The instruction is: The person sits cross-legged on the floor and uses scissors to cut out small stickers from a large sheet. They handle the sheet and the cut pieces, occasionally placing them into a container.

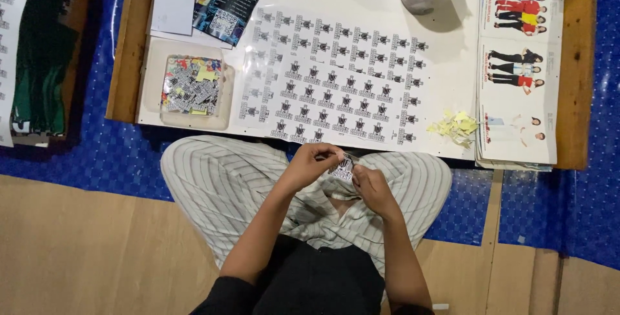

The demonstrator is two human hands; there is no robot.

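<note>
Just below the sticker sheet, we pinched one sticker between left hand and right hand, best peeled slowly from a corner.

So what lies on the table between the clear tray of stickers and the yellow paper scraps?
In the head view, sticker sheets printed with rows of small black designs fill the stretch between the tray and the scraps.

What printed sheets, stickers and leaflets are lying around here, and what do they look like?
Sticker: small, black and white, pinched between left hand and right hand.
Sticker sheets: table centre, rows of black emblems.
Clear tray: left, heaped cut stickers.
Dark leaflet: upper left.
Clothing catalogue: right edge, white pages.
</note>
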